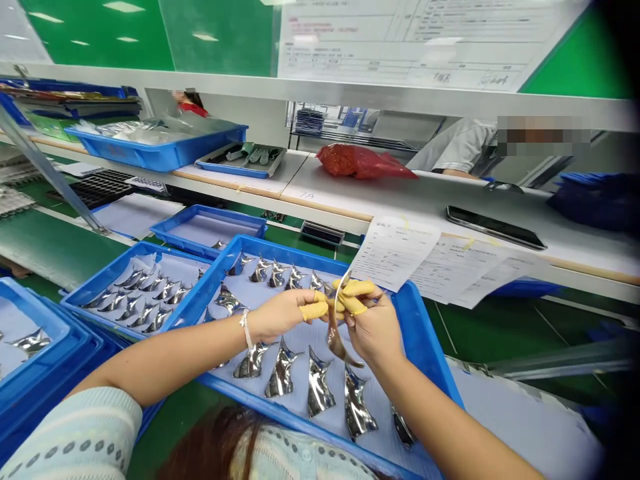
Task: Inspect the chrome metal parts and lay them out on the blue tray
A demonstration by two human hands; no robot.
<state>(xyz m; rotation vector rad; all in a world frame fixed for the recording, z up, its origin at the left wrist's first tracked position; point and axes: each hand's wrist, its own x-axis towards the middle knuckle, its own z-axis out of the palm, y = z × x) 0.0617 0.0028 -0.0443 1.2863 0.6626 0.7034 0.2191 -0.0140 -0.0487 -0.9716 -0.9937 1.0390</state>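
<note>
Both my hands meet over a blue tray (425, 347) lined with white paper. My left hand (283, 313) and my right hand (373, 323) wear yellow finger cots and together pinch one thin, curved shiny metal part (336, 333), held upright between them. Its lower end hangs below my right palm. Several more chrome-like curved parts (320, 387) lie in rows on the tray under my hands. A bracelet sits on my left wrist.
More blue trays (85, 293) with similar parts stand to the left. A smaller blue tray (210, 227) lies behind. Printed sheets (430, 260) hang over the shelf edge, beside a phone (493, 227) and a red bag (363, 162). Another person's sleeve (455, 150) shows beyond the shelf.
</note>
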